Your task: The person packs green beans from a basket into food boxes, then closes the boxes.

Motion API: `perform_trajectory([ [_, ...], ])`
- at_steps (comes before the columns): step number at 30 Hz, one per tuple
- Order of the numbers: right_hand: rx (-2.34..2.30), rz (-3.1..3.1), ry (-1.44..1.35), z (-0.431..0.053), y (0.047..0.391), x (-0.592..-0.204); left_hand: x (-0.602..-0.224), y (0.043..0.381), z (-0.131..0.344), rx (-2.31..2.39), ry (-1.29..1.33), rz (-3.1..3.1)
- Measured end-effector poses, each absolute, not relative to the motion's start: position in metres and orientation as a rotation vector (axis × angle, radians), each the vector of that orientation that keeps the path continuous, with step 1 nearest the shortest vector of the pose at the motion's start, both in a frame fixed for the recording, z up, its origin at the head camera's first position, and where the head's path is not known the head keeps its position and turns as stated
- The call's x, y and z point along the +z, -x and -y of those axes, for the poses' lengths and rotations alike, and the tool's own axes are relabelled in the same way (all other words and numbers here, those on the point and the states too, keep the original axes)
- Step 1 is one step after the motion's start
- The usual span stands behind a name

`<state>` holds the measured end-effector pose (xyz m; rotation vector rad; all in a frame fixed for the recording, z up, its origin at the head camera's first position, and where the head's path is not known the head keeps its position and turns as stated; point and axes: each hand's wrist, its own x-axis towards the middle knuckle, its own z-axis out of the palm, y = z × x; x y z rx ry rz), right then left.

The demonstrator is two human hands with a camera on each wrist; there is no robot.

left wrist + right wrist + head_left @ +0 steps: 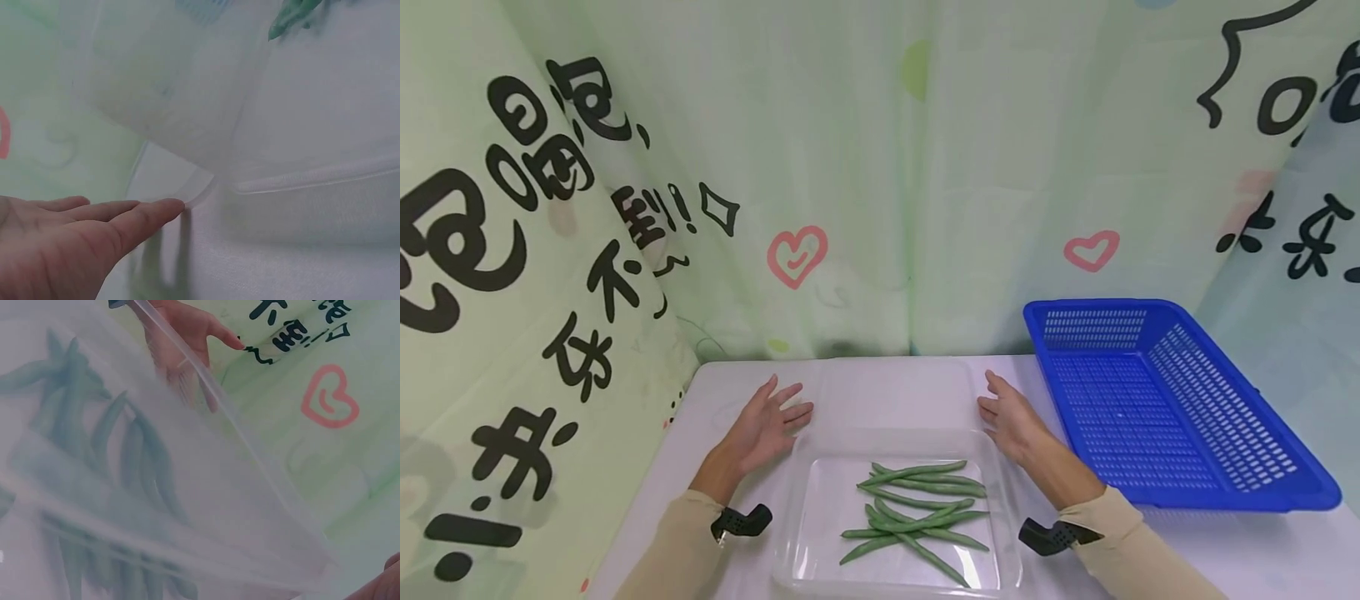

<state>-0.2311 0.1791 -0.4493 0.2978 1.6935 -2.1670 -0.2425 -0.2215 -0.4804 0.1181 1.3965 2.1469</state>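
Several long green beans (891,525) lie loosely crossed inside a clear plastic box (787,525) in the head view. Behind the box a flat clear panel (895,393), perhaps its lid, lies on the table. My left hand (767,429) is off the box's far left corner, fingers spread and nothing held. My right hand (1013,423) is at the far right corner, fingers loosely extended, also holding nothing. The left wrist view shows straight left fingers (147,222) beside the clear plastic. Through the box wall, the right wrist view shows blurred beans (134,456).
A blue perforated plastic basket (1150,492) stands on the right of the white table (730,392), close to my right forearm. A pale green curtain (865,167) with hearts and black writing hangs behind and along the left side.
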Motion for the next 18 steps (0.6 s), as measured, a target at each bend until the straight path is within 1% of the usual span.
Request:
perform_trajectory([
  [6,-2.161,-1.729,-0.240,-0.182,0.228,-0.448,-0.470,0.243,0.225,2.172,-0.079,-1.436],
  [11,-2.175,-1.837,-0.178,-0.180,0.227,-0.442,-0.456,0.241,0.229,2.190,-0.128,-1.519],
  [18,-2.234,-1.919,-0.140,-0.176,0.228,-0.431,-0.440,0.241,0.221,2.151,-0.118,-1.656],
])
